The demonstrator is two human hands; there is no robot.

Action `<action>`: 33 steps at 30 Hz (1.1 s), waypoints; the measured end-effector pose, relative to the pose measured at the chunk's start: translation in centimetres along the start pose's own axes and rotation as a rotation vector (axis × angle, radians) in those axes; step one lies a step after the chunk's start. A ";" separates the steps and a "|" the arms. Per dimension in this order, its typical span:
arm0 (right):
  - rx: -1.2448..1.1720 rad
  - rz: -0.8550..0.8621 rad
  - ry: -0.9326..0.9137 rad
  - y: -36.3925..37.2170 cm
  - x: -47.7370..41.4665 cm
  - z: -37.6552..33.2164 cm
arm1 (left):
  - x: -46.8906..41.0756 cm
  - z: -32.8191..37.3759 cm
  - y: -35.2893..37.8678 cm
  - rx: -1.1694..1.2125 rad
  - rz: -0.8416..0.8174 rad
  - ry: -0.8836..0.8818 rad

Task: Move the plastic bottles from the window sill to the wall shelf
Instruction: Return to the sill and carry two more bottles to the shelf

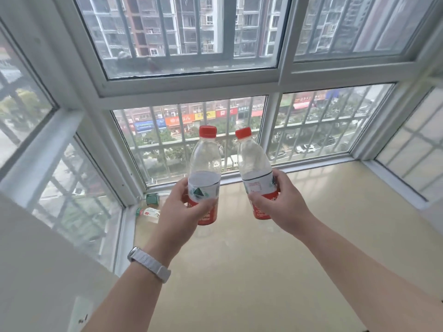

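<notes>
1. A white wristwatch (148,264) is worn on the left wrist, nearest the viewer. Both forearms are extended forward over the window sill (323,236).
2. The left hand (182,207) is curled round the lower, red-labelled part of the left bottle (205,168). The right hand (278,200) is curled round the same part of the right bottle (254,164). Neither hand is free.
3. Both bottles are held clear of the sill, near each other but apart, with red caps uppermost. The long axis of the left bottle is almost upright; that of the right bottle is tilted, its cap leaning towards the left one.
4. In the far-left corner of the sill a green-capped bottle (147,212) is seen lying on its side, with a small green object (152,198) just beyond it. Both are nearer the left hand.
5. The barred window (191,144) closes the scene behind the sill.
6. The wall shelf is not in view. The carry is therefore judged to lead away from the window, in a direction that cannot be told.
</notes>
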State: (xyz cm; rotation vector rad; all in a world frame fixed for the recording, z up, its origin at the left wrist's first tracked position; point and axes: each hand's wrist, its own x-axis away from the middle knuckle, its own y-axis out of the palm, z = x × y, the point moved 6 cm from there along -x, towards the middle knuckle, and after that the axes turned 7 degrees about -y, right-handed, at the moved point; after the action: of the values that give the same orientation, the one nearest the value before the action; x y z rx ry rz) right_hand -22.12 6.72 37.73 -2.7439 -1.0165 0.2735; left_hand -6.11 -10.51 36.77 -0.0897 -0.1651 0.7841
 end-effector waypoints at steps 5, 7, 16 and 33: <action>0.025 0.054 -0.025 1.0 3.5 -0.9 | 2.3 -0.4 -0.8 0.042 -0.038 -0.001; 0.027 0.078 -0.020 1.0 4.6 -0.8 | 3.0 -0.5 -0.9 0.048 -0.062 -0.001; 0.039 0.186 -0.001 -1.1 6.9 -0.4 | 4.5 -1.0 0.8 0.059 -0.170 -0.003; 0.076 0.541 0.115 -20.0 15.8 3.2 | 6.6 2.2 22.4 0.003 -0.518 0.016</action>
State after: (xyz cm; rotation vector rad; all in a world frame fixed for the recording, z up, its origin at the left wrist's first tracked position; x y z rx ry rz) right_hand -23.49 32.39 38.07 -2.8710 -0.2144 0.2223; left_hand -17.47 10.06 36.55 -0.0466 -0.1623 0.2673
